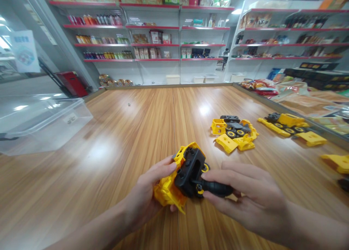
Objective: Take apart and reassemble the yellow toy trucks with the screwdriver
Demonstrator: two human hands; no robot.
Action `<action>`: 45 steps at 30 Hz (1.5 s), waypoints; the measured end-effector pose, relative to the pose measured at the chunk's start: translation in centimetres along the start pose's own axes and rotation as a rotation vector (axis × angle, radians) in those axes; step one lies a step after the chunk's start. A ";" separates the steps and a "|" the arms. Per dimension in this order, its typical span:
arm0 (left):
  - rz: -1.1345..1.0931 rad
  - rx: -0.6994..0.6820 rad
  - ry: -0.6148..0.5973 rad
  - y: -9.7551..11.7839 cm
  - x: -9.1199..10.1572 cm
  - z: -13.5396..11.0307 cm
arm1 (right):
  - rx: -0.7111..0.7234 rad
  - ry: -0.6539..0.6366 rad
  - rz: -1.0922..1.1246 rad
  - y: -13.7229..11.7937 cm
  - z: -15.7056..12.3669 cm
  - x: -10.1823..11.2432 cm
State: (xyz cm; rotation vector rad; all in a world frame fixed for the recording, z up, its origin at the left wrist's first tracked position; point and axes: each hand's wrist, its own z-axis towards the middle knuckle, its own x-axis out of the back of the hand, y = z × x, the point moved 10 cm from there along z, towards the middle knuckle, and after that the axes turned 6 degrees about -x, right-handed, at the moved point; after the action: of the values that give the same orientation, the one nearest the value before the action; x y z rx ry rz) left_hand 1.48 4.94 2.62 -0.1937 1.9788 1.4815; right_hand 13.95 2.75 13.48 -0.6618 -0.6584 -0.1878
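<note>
Head: left hand (148, 193) cups truck (188, 168), right hand (253, 199) seemingly screwdriver (215, 187); roomy table (114, 133).

Poster (25, 50): blue print, too blurred to read.
Sticker (71, 118) on clear box (40, 126): dark marks, perhaps a code, illegible.
Shelf packages (151, 37): printing too small to make out.
Readable text: none.

1 head-worn camera looks forward and down along the table (131, 126), the left hand (147, 193) and right hand (253, 201) close beneath, shelves (158, 44) far ahead.
</note>
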 end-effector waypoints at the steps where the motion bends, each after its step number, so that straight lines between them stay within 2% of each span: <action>1: -0.001 -0.001 0.001 0.0 0.0 0.0 | -0.002 -0.010 0.012 -0.1 0.0 -0.1; 9: 0.038 -0.152 -0.013 1.8 -0.4 -0.1 | -0.066 0.012 -0.032 0.4 -0.1 0.0; 15: 0.236 -0.274 -0.047 2.1 0.0 -0.6 | -0.114 0.004 -0.068 1.2 -0.3 -0.4; 20: 0.284 -0.361 -0.050 2.8 -0.5 -0.7 | -0.348 -0.216 -0.038 4.1 -0.7 -2.7; 23: 0.274 -0.321 -0.071 2.6 -0.8 -0.7 | -0.363 -0.239 -0.019 4.5 -0.8 -3.0; 26: 0.280 -0.265 -0.086 2.2 -0.9 -0.7 | -0.271 -0.214 -0.027 3.9 -0.6 -2.8; 30: 0.285 -0.161 -0.049 1.3 -0.4 -0.6 | -0.152 -0.197 -0.042 2.8 -0.5 -2.7; 35: 0.170 0.034 -0.022 -0.8 -0.5 -0.6 | -0.064 -0.216 -0.051 1.7 -0.4 -2.9; 37: 0.156 0.023 0.023 -0.6 -0.3 -0.5 | -0.121 -0.226 -0.012 2.3 -0.4 -3.0; 39: 0.176 -0.045 0.072 0.2 0.1 -0.5 | -0.250 -0.221 0.052 3.6 -0.7 -3.2; 42: 0.165 -0.106 0.097 0.9 0.2 -0.4 | -0.400 -0.149 0.126 5.4 -1.5 -3.0; 45: 0.076 -0.115 0.119 0.9 0.2 -0.3 | -0.398 -0.060 0.151 5.6 -1.9 -2.4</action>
State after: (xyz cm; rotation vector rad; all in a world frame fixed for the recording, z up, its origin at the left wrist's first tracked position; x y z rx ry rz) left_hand 0.76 5.07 3.24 -0.2645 2.0155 1.6687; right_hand 15.08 5.88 8.02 -1.0994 -0.6303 -0.1601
